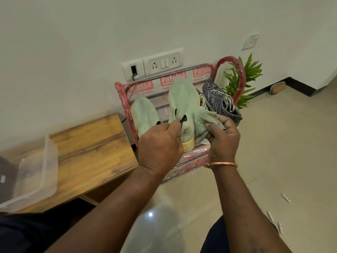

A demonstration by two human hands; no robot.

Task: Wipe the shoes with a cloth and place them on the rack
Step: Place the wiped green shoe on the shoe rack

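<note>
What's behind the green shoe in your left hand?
The plastic-wrapped rack and a white-laced shoe, mostly hidden by the green shoe and cloth.

Both forearms run up from bottom edge to mid-frame. Left hand (160, 143) knuckles up, fingers pinching shoe (182, 99) collar. Right hand (223, 137) beside it, fingers curled round cloth (204, 121). Hands near, apart.
</note>
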